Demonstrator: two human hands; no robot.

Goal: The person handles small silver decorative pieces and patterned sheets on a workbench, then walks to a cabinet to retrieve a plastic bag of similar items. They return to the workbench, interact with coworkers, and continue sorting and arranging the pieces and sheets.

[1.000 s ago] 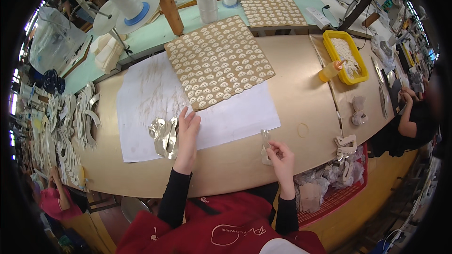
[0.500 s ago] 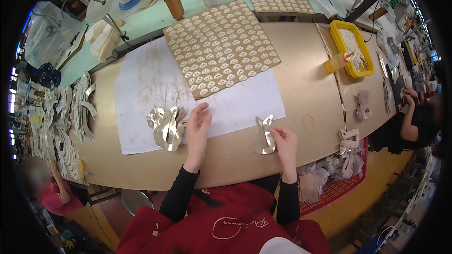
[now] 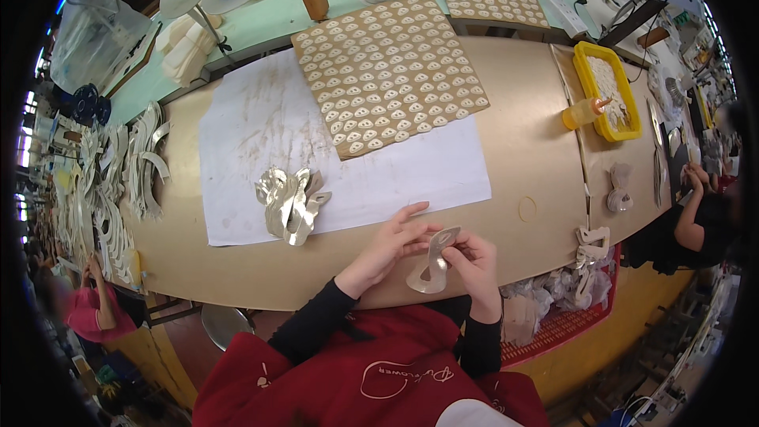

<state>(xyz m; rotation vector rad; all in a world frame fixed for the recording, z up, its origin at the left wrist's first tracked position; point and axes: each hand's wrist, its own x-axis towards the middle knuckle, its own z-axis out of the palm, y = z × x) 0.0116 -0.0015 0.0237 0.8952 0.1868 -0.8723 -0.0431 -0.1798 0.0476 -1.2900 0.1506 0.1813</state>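
In front of my body, my right hand (image 3: 474,267) pinches a thin metallic cut-out piece (image 3: 432,275), pale gold-silver and shaped like a shoe upper part, between thumb and fingers near its top. It is held up and tilted, with openings cut through it. Reaching in from the left, my left hand (image 3: 389,248) has its fingers stretched and apart, the tips beside the piece's upper edge; whether they touch it I cannot tell. A loose pile of similar shiny pieces (image 3: 289,204) lies on the white paper sheet (image 3: 237,142) to the left.
A brown board (image 3: 387,71) bearing rows of small white cut shapes rests partly on the paper. At the right stand a yellow tray (image 3: 581,71) and a squeeze bottle (image 3: 581,114). Curved strips (image 3: 103,205) hang at the left edge. A red basket (image 3: 557,334) sits below the table.
My right hand has lifted the shiny piece from the table and brought it closer to my body. My left hand has moved right, from beside the pile to the piece.
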